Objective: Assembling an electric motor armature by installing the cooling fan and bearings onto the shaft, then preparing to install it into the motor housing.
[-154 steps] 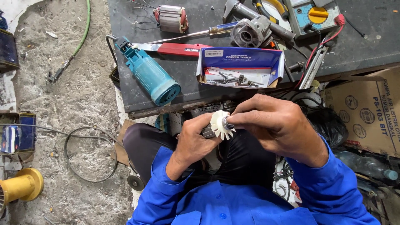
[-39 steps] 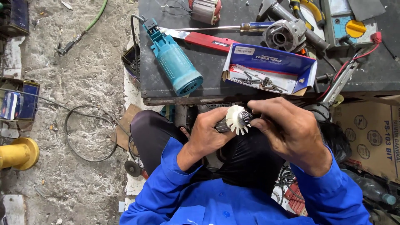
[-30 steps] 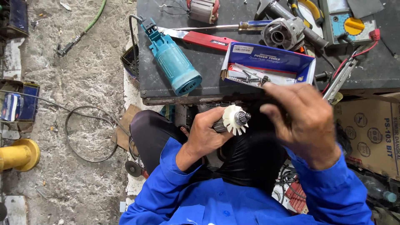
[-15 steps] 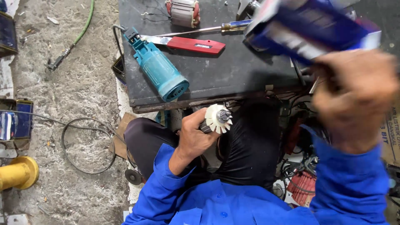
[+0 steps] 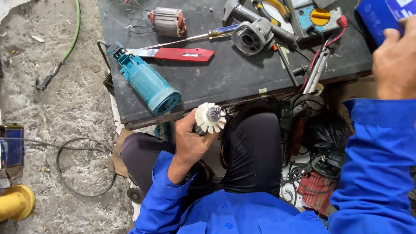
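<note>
Here, a motor armature with a white plastic fan [image 5: 209, 118] is being gripped in the left hand [image 5: 189, 139], held just above the lap and just in front of the near edge of the dark bench [image 5: 242, 82]. The fingers are being wrapped round the body below the fan, so most of that body is hidden; only the fan and the metal shaft end at its centre are being shown to the camera. The right hand [image 5: 395, 65] is being held high at the far right, well apart from the left, and a blue box [image 5: 381, 15] is being clasped in it.

The armature is judged to be dense and heavy for its bulk, stiff throughout, and probably a little greasy. The fan blades are thin and are likely to chip or snap if squeezed or knocked, and any exposed windings would be easily nicked. A hold is best taken on the solid middle of the body, as is being done now, or on the bare shaft end, never on the blades.

On the bench, a teal motor housing [image 5: 147, 82], a red-handled knife [image 5: 175, 54], a screwdriver [image 5: 195, 38], a wound stator [image 5: 168, 21], a grey gear head [image 5: 253, 38] and a meter [image 5: 314, 15] are lying apart from the hands.
</note>
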